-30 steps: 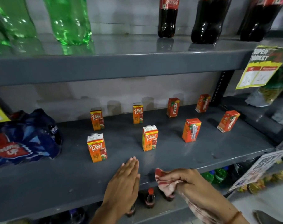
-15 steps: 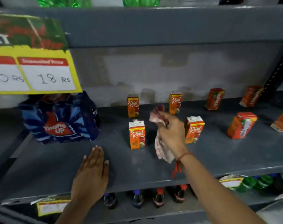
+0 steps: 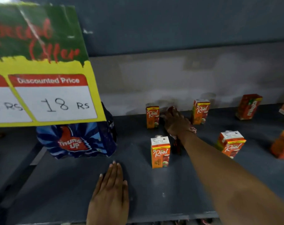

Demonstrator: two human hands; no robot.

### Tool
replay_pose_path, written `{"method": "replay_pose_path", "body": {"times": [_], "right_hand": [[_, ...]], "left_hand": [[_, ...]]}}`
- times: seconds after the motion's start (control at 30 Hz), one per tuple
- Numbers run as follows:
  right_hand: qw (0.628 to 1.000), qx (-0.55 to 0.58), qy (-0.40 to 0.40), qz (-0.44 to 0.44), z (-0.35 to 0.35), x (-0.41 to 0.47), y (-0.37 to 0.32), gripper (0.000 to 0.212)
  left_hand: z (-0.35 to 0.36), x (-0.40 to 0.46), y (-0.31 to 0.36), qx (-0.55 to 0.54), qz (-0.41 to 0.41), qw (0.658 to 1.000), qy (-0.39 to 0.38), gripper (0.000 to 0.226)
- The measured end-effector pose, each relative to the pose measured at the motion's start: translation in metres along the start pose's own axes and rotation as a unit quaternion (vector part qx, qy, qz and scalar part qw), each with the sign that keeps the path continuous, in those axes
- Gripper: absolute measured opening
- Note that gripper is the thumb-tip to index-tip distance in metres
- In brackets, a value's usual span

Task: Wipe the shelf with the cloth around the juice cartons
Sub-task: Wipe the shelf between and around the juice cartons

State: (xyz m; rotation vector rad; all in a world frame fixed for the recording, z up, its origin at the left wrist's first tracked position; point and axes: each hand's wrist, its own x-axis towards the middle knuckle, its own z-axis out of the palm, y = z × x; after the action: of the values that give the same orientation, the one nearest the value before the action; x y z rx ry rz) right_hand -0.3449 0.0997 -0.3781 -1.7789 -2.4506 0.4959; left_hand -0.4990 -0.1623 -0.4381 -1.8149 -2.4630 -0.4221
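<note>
Several small orange juice cartons stand apart on the grey shelf. My right hand reaches to the back of the shelf, between two rear cartons, and presses the red-and-white cloth down; most of the cloth is hidden under the hand. A front carton stands left of my forearm, another to its right. My left hand lies flat, palm down, on the shelf near the front edge, holding nothing.
A blue Thums Up bottle pack sits at the left of the shelf. A yellow and green price sign hangs in front of it. Red cartons stand at the right. The upper shelf's edge runs overhead.
My right hand has moved with the cloth from the middle of the shelf to the back, between the rear cartons. The view has come closer. My left hand stays flat on the shelf.
</note>
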Motion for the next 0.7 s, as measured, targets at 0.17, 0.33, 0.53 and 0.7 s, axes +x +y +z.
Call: {"method": "replay_pose_path", "body": {"times": [0.17,0.33,0.53,0.7], "right_hand": [[0.998,-0.032,-0.024,-0.038,0.0,-0.007,0.002,0.059],[1.0,0.006,0.002,-0.007,0.01,-0.027,0.012,0.059],[0.999,0.03,0.027,-0.014,0.033,-0.058,0.025,0.067],[0.998,0.021,0.051,-0.026,0.036,-0.107,0.025,0.066]], "left_hand": [[0.007,-0.001,-0.005,-0.008,0.014,1.0,0.015,0.057],[0.007,-0.001,-0.005,-0.011,0.019,1.0,0.002,0.058],[0.006,-0.004,-0.006,-0.003,0.021,1.0,-0.004,0.063],[0.007,-0.006,-0.005,-0.012,0.036,0.999,0.031,0.078]]}}
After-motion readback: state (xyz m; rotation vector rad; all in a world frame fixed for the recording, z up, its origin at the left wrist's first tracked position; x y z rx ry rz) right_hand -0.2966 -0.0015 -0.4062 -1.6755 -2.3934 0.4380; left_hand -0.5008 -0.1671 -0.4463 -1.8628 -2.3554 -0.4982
